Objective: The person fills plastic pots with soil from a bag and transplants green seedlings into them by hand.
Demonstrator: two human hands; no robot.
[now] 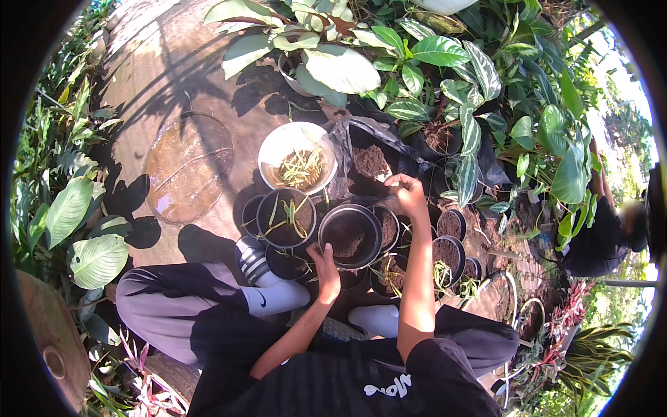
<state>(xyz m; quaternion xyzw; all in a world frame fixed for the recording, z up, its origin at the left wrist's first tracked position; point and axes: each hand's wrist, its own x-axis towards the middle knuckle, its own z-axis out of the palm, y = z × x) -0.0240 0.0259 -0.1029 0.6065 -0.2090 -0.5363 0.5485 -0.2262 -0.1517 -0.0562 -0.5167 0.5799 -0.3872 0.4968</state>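
My left hand [326,268] grips the lower left rim of a black plastic plant pot [350,236] that has a little soil in its bottom. Over the opening of a black plastic bag [341,140], my right hand [407,190] is closed around a small pale thing, perhaps a scoop, with a heap of brown soil [371,161] beside it. Exactly what the fingers hold is hard to tell. To the left of the bag stands a white bucket [267,156] with cut green and yellowish plant pieces. A black pot with a leafy young plant [287,218] touches the bucket's near side.
Several black pots of soil, such as one at the right [449,255], crowd around the held pot. A round water-filled basin [190,167] lies at the left. Leafy plants border both sides, and a pale hose [513,292] curves at the right. A person [596,240] is at the far right.
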